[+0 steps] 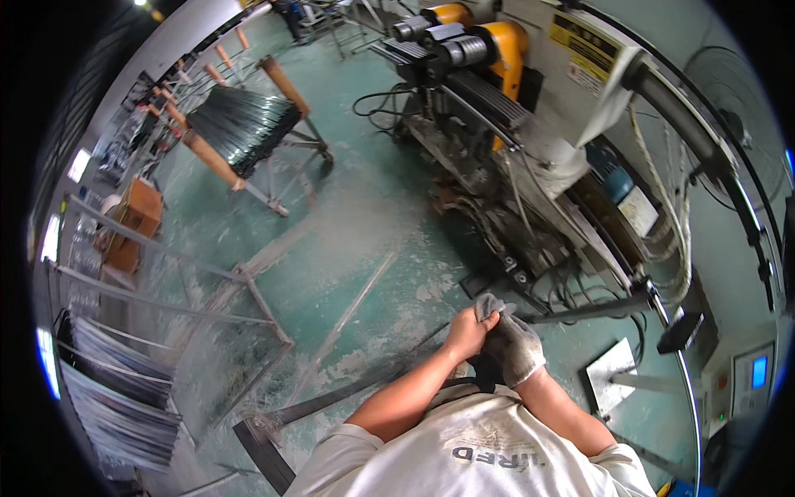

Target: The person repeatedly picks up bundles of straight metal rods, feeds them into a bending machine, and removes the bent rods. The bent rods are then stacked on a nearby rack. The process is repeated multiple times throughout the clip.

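Observation:
Both my hands meet in front of my waist, at the lower middle of the view. My left hand [468, 333] is bare, its fingers closed on bunched grey fabric that looks like a work glove [490, 305]. Pressed close on its right side is my right hand [517, 346], wearing a dirty grey-white work glove. The right fingers curl inward against the left hand and the bunched fabric; what they hold is partly hidden. A dark metal bar lies low beyond my hands.
A dusty machine [530, 190] with orange motor parts stands ahead right, with cables below. Far left, a wheeled rack [248, 124] carries dark strips. Metal frames [166, 282] and stacked strips [124, 398] stand at left. A control box [745, 377] is at right.

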{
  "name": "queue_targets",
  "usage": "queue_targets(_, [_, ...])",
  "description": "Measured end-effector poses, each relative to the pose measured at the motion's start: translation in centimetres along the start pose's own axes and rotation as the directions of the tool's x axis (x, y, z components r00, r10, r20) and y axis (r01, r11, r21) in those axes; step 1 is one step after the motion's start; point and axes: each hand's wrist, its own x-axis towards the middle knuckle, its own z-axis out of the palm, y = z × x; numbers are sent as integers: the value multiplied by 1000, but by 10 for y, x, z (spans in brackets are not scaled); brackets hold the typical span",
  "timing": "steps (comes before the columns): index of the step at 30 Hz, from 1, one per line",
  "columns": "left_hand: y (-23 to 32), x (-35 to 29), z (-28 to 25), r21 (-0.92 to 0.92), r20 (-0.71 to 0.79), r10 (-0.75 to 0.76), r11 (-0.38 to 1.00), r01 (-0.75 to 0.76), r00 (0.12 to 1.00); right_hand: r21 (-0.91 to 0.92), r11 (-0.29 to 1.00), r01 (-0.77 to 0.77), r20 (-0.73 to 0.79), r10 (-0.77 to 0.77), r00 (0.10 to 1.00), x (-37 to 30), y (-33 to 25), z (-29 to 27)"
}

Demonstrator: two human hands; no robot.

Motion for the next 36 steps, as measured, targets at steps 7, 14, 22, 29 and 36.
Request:
queue_targets(7, [66, 68, -28, 357, -399, 170, 934, -18, 901, -348, 911, 220, 313, -109, 944, 103, -23, 19])
queue_targets(14, [70, 105, -83, 359, -583, 127, 926, 115, 802, -192, 977, -97, 394, 167, 904, 117, -54, 103])
queue_targets(22, [53, 137, -177, 49, -674, -129, 975, 219, 727, -351, 923, -157, 363, 289, 886, 154, -57, 198])
queue_targets(29, [54, 172, -312, -2, -412, -113, 992, 123, 904, -428, 894, -129, 244, 252, 936, 313, 40, 267])
queue_targets(36, [39, 195, -488, 171, -641, -18, 971, 165, 767, -480, 812, -332, 189, 466, 865, 320, 115, 460])
